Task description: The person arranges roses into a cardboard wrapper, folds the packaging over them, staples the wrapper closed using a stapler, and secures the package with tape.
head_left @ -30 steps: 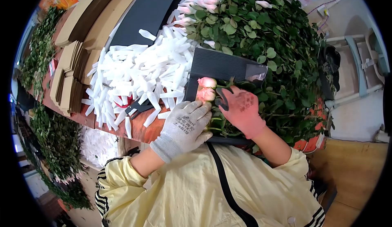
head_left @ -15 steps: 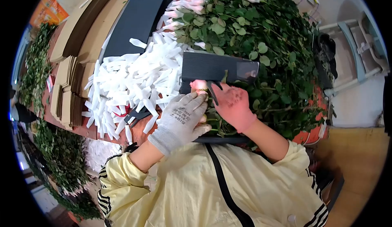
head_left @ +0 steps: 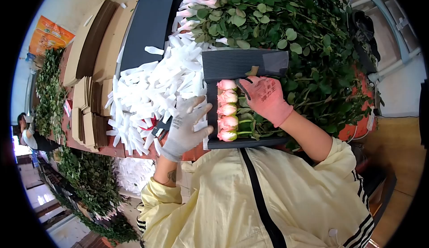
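Observation:
Several pink roses [head_left: 228, 109] lie in a column on a black corrugated sheet [head_left: 212, 114], heads to the left and stems to the right. My left hand [head_left: 185, 129], in a pale grey glove, is open with spread fingers, just left of the sheet and beside a pile of white mesh sleeves [head_left: 152, 87]. My right hand [head_left: 267, 98], in a pink glove with dark fingertips, is curled closed beside the top rose's neck; what its fingers hold is hidden. Above the roses, a raised corrugated flap [head_left: 241, 64] has a clear panel at its right end.
A large heap of leafy rose stems [head_left: 290, 25] fills the back right, with sleeved pink buds [head_left: 201, 0] at its left. Folded cardboard [head_left: 91, 42] and a dark board [head_left: 145, 29] stand at back left. A black-handled tool [head_left: 161, 127] lies by the sleeves.
My left hand has lifted off the roses and moved left, its fingers spreading and uncovering the column of blooms. My right hand stays near the top rose. The camera view has shifted.

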`<state>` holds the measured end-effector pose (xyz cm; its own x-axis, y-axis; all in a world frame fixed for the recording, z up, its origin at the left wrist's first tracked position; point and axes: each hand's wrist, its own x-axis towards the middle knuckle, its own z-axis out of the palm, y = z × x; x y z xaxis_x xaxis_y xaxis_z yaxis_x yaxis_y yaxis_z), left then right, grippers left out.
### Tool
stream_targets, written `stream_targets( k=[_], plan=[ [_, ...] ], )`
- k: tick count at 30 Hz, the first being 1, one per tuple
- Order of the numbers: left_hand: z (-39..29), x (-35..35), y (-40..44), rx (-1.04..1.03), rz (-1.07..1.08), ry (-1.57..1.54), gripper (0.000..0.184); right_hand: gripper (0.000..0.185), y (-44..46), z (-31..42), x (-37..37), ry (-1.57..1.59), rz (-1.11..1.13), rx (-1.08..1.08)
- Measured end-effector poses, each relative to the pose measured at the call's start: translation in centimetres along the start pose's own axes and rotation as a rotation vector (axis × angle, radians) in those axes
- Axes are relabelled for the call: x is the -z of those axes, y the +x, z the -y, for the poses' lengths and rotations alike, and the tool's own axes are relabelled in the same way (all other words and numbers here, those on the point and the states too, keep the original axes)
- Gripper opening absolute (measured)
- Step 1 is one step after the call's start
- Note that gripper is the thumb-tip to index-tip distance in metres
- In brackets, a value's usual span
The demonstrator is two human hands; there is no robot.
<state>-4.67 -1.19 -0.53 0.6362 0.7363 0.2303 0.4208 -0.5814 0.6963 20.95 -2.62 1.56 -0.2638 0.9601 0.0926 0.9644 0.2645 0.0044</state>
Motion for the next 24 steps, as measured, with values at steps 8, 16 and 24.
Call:
stream_targets(
  k=[8, 16, 24],
  plan=[
    [0.8, -1.4, -0.4, 0.112, 0.211, 0.067, 0.085, 0.041, -0.3, -0.5, -1.1, 0.001, -0.041, 0.025],
    [1.2, -1.8, -0.3, 0.173, 0.256, -0.035, 0.091, 0.043, -0.8, -0.9, -1.4, -0.044, 0.005, 0.083],
    [1.8, -0.7, -1.0, 0.089, 0.051, -0.085, 0.07, 0.04, -0.8, -0.7, -0.1, 0.202, 0.291, -0.051]
  ],
)
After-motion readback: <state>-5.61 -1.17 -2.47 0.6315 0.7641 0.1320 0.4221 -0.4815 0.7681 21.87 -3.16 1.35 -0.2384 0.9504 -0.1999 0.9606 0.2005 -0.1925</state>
